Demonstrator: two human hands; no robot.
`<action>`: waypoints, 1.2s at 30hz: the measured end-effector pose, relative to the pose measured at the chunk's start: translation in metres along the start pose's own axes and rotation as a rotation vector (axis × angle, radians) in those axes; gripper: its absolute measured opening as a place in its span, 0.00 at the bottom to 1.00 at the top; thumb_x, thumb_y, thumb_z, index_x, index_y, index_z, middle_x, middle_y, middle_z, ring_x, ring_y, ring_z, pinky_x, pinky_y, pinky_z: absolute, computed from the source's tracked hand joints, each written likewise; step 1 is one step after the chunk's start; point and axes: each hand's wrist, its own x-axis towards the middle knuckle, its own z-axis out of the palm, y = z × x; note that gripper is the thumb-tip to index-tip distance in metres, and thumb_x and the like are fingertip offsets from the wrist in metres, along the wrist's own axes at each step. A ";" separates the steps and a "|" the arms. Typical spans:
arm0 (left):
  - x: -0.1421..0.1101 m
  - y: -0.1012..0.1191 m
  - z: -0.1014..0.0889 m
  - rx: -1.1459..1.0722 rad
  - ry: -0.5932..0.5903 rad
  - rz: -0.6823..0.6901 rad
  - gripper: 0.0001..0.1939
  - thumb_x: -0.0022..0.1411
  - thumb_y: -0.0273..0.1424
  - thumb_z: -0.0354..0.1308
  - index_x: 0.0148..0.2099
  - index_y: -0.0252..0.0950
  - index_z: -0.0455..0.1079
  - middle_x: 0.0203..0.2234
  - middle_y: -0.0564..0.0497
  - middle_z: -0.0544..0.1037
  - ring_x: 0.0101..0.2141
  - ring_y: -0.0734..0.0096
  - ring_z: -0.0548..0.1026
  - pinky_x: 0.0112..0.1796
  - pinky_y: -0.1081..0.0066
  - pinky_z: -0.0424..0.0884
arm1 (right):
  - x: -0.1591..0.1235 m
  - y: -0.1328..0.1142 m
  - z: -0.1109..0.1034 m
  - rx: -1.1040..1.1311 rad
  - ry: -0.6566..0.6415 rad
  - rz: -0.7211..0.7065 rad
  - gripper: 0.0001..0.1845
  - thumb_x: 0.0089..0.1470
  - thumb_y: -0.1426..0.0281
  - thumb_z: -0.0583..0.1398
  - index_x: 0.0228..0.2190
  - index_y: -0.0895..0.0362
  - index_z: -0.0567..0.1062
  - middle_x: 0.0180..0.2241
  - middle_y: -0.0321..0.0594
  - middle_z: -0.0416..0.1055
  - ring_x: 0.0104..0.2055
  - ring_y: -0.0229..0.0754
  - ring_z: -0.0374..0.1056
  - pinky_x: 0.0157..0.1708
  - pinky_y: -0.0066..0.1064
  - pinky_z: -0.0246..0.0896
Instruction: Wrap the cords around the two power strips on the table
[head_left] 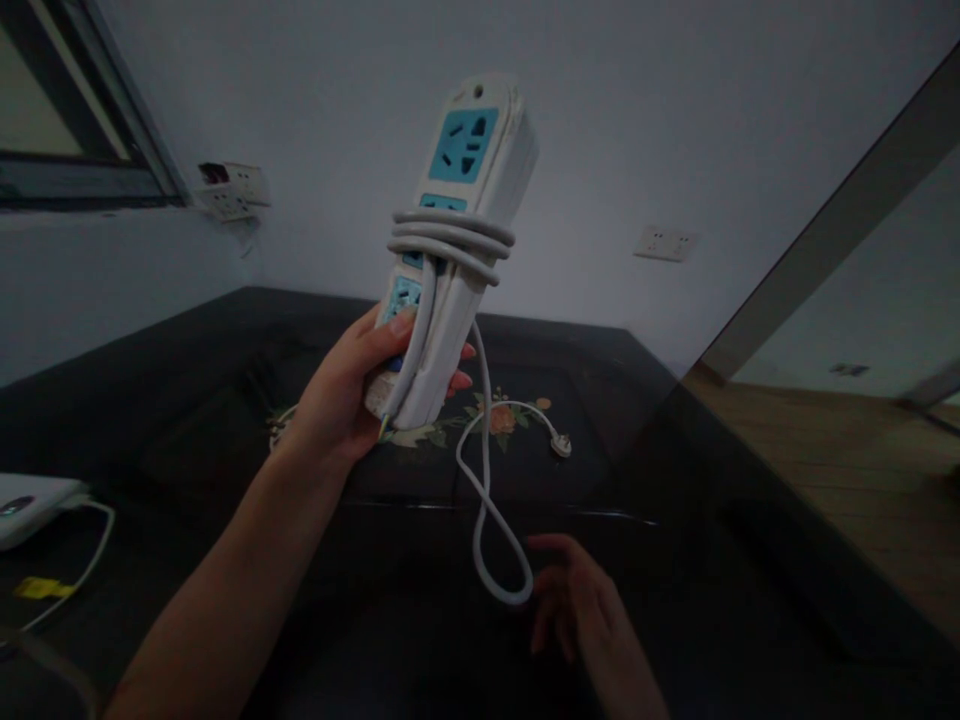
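We grip the power strip [491, 190] low with our left hand [337, 380], apparently keeping twelve o'clock coils [450, 235] unobstructed | right hand [589, 605], five o'clock: unclenched near cord loop [510, 599], contact unclear

"Where's the left hand [346, 385]?"

"At 9 o'clock from the middle of the view, closed in a grip. Its thumb [397, 328] lies across the near side, tip toward 2 o'clock, and two fingertips [460, 380] show round the far side."

"And the left forearm [244, 545]?"

"Bare, coming in from 7 o'clock and slanting up toward 1."

"The right hand [577, 600]?"

"Lower, at 5 o'clock, open and holding nothing. The index finger [551, 543] reaches toward 9 or 10 o'clock; the other fingers [546, 610] bend loosely below it, roughly toward 8."

"Its wrist [611, 655]?"

"Bare too, rising from 5 o'clock. The hands are well apart."
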 end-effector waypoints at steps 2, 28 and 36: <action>0.000 -0.002 0.003 -0.005 -0.005 0.019 0.16 0.51 0.38 0.64 0.39 0.33 0.70 0.27 0.51 0.80 0.23 0.70 0.78 0.23 0.76 0.75 | 0.004 0.005 0.019 0.148 -0.175 0.083 0.34 0.55 0.41 0.47 0.42 0.58 0.66 0.26 0.46 0.76 0.17 0.37 0.69 0.13 0.21 0.46; 0.014 0.017 -0.040 -0.068 0.237 0.040 0.18 0.64 0.33 0.51 0.54 0.32 0.66 0.26 0.52 0.82 0.25 0.72 0.77 0.25 0.77 0.76 | 0.024 -0.063 -0.122 -0.964 0.191 -0.636 0.22 0.54 0.70 0.58 0.51 0.45 0.73 0.51 0.40 0.73 0.46 0.50 0.74 0.45 0.41 0.72; 0.011 0.012 -0.027 -0.014 0.179 0.043 0.12 0.58 0.33 0.57 0.43 0.32 0.71 0.26 0.52 0.82 0.26 0.71 0.77 0.25 0.77 0.75 | 0.030 -0.057 -0.133 -0.243 -0.149 -0.241 0.24 0.61 0.57 0.50 0.53 0.51 0.71 0.50 0.50 0.72 0.52 0.55 0.70 0.51 0.52 0.65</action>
